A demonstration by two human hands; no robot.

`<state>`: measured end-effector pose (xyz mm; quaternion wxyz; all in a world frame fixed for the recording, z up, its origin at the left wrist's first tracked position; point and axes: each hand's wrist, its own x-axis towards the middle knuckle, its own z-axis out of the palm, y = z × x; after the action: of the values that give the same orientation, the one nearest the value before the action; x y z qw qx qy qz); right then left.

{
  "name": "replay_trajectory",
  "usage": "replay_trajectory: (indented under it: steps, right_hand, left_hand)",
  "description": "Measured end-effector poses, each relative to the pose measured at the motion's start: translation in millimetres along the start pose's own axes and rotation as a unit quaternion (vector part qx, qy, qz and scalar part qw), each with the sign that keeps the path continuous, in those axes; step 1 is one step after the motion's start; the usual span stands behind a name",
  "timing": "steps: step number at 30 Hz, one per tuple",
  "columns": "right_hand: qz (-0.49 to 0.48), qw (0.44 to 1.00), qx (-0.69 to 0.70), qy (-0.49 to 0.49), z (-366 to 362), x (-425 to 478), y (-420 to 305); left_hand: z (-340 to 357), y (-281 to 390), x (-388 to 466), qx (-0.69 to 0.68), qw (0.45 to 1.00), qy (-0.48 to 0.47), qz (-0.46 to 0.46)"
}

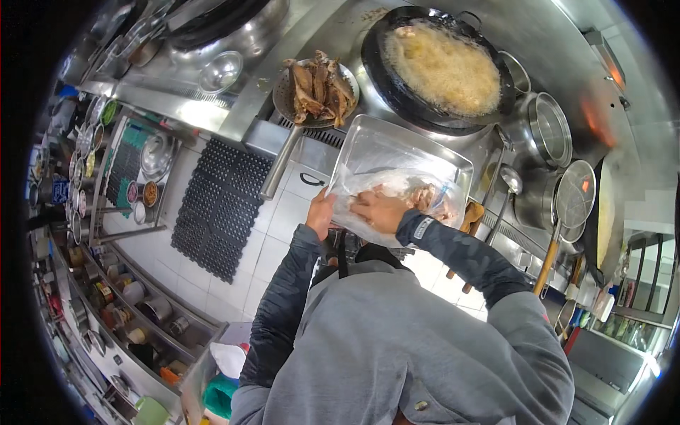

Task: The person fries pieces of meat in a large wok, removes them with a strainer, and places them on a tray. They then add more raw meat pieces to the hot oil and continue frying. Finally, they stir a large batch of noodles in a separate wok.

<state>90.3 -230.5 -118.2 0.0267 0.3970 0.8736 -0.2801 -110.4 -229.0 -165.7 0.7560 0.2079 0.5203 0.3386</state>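
Note:
In front of me a clear plastic bag of pale raw meat pieces lies over the near part of a rectangular metal tray. My left hand grips the bag at its left side, by the tray's near corner. Among the pieces at the bag's mouth is my right hand; its fingertips are partly hidden, so I cannot tell if they hold a piece. Beyond the tray, pale foaming oil fills a black wok. Left of it, a perforated metal strainer holds several browned fried pieces.
The strainer's handle juts toward me. At right are a ladle, metal pots and a wooden-handled mesh skimmer. A metal bowl sits at the upper left. Below, a black rubber mat covers part of the tiled floor.

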Motion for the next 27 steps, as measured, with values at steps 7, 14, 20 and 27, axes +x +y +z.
replay_trajectory:
  steps: [7,14,20,27]
  right_hand:
    - [0.043,0.994,-0.101,-0.023,2,-9,23]
    - [0.188,0.977,-0.093,0.039,-54,-73,63]
    - [0.284,0.909,-0.292,-0.087,-40,-91,50]
    - [0.221,0.932,-0.220,-0.185,-48,-88,52]
  left_hand:
    - [-3,-4,17,-0.012,1.000,-0.011,0.010]
    - [5,8,23,0.057,0.998,-0.001,0.000]
    - [12,14,24,0.085,0.996,0.027,0.009]
    - [9,9,20,0.071,0.996,0.044,0.017]
